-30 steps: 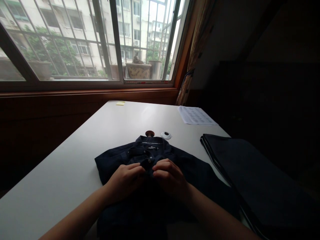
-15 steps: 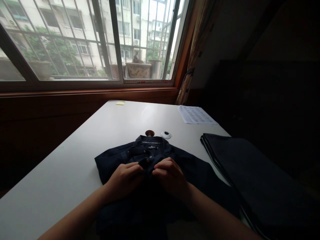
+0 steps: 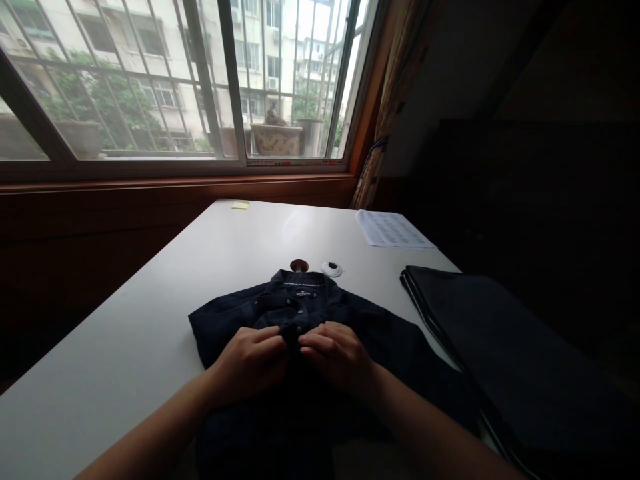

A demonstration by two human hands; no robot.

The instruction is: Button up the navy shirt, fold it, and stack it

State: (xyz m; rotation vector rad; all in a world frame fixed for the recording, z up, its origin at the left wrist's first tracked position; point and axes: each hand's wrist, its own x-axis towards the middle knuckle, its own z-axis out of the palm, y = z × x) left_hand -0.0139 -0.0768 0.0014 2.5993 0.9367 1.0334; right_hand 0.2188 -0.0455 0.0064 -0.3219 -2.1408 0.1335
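Observation:
A dark navy shirt [image 3: 400, 340] lies front up, its collar [image 3: 307, 280] pointing away from me and a label showing inside the neck. Several small buttons run down the front opening, which is partly undone at the top. My left hand [image 3: 253, 357] is closed on the left edge of that opening. Close beside it, my right hand [image 3: 335, 353] pinches the right edge, fingertips just below a visible button [image 3: 300, 329]. The lower part of the shirt is lost in shadow under my forearms.
The shirt rests on a white table [image 3: 125, 327]. To the right lies a folded dark cloth [image 3: 490, 327]. Beyond the collar are a round hole [image 3: 299, 266] and its white cover [image 3: 331, 269]. Printed papers [image 3: 395, 229] and a yellow sticky note [image 3: 241, 205] sit near the far edge.
My right hand has shifted slightly left and down, closer to my left hand. The fabric between them has settled lower, and another button shows more plainly. Both hands stay on the shirt front.

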